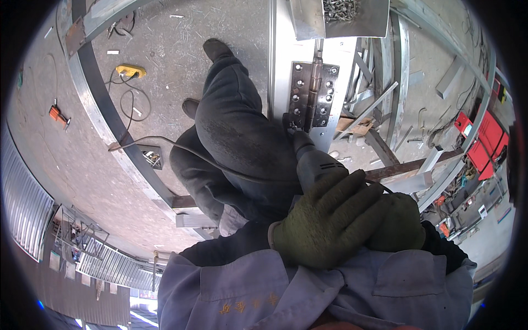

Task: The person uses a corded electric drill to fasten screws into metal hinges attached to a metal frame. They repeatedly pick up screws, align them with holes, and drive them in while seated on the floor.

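Observation:
Both my hands wear olive-green work gloves and come together at the back of a grey electric drill (316, 162). My left hand (330, 220) is laid over its rear end, fingers close together. Beside and partly under it, my right hand (399, 223) is closed at the drill's handle, which is hidden. The drill's front end meets the lower left corner of a dark metal hinge (300, 91). Screw heads show in several of the hinge's holes. It lies on a pale metal panel (280, 60). A metal bin (374, 25) of screws rests on the panel beyond the hinge.
A cable (209, 159) runs across my legs. On the left floor are a yellow power strip (131, 71), an orange tool (58, 115) and a small box of parts (151, 157). Steel frame bars (104, 121) curve around me. Metal offcuts and a red case (487, 137) lie right.

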`<state>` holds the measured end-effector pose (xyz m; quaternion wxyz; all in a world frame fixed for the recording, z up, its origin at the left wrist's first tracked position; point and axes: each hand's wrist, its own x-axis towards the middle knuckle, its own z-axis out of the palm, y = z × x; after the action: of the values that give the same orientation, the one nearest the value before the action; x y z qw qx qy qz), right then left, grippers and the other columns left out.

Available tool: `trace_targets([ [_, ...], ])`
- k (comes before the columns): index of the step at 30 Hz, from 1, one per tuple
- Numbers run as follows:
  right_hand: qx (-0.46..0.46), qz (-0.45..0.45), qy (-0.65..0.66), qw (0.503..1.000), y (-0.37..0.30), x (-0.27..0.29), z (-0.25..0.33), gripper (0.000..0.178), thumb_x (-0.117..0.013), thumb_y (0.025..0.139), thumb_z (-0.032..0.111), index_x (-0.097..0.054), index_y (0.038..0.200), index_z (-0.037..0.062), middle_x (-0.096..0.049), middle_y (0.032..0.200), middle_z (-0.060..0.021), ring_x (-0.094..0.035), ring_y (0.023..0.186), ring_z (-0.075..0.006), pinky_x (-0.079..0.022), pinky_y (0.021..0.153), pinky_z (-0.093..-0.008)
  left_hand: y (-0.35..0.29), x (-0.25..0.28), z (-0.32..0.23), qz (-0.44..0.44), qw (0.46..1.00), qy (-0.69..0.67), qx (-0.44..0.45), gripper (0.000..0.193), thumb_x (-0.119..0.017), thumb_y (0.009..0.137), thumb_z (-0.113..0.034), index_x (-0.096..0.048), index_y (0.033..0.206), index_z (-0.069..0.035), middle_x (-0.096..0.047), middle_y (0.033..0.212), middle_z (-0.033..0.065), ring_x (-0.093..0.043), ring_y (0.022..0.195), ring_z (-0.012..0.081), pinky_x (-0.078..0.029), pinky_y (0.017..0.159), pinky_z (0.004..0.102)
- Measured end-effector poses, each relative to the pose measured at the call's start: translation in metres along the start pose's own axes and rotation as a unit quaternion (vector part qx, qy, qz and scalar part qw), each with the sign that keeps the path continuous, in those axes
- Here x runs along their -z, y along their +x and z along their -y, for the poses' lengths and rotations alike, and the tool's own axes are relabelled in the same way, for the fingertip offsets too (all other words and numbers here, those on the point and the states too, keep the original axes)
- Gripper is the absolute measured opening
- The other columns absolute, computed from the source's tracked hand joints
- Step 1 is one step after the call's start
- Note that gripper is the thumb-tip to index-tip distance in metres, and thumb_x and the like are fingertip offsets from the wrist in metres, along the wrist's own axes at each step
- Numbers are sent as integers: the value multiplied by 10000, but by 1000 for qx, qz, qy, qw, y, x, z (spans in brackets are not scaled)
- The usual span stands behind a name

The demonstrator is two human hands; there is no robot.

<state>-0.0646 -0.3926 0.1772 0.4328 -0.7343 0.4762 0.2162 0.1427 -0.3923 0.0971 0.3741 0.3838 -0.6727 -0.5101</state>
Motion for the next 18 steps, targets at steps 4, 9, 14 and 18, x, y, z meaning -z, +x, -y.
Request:
trace_targets([
  [4, 9, 0, -44, 999, -3, -7, -1, 325, -658, 1045, 318, -768, 1154, 33, -799, 1010, -162, -808, 858, -326, -642, 758, -506, 0, 1, 1, -1, 1000, 0, -6, 563, -718, 862, -203, -734, 1377, 24, -735, 1337, 206, -694, 1263, 395, -601, 1049, 551],
  [9, -6, -62, -34, 998, 4, -18, 6, 321, -639, 1065, 304, -753, 1161, 20, -795, 1023, -171, -803, 868, -327, -639, 764, -510, 0, 0, 1, 1, 1000, -3, -5, 549, -722, 871, -203, -737, 1369, 26, -737, 1335, 208, -696, 1267, 395, -604, 1048, 549],
  [14, 13, -31, -72, 997, -8, -13, -1, 318, -643, 1066, 283, -725, 1138, -16, -766, 990, -184, -774, 837, -333, -615, 727, -500, 3, 1, 0, -16, 1000, -12, 12, 496, -766, 850, -188, -763, 1312, -8, -778, 1262, 172, -745, 1206, 368, -625, 1026, 539],
  [18, 28, -54, -71, 996, -6, -14, -3, 276, -606, 1068, 274, -714, 1056, 20, -727, 915, -149, -739, 774, -311, -586, 681, -500, 0, 0, 3, -1, 1000, -15, -7, 537, -729, 879, -206, -735, 1361, 32, -734, 1341, 217, -695, 1273, 402, -603, 1044, 557],
])
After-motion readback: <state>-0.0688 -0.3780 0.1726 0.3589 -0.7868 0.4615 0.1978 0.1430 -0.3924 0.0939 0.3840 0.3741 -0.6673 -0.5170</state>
